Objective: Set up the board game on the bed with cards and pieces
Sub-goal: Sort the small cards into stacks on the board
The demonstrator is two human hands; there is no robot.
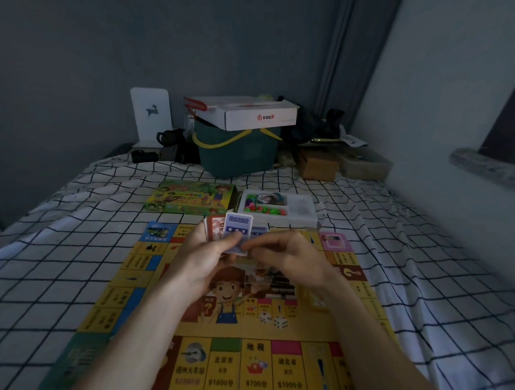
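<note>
Both hands, left (203,258) and right (289,255), pinch glossy rectangular cards (237,227) above the flat printed board (245,355).

both hands, left hand (203,255) and right hand (289,254), hold cards (237,226) above the game board (165,282).

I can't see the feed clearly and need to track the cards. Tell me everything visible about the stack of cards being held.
The stack of cards is a small deck held upright above the far half of the game board. The front card is pale blue-purple with printed text too blurred to read; a red and white card fans out behind it on the left. They look like thin paper cards. The left hand grips the stack from below, thumb across its face, while the right hand pinches its lower right edge.
</note>
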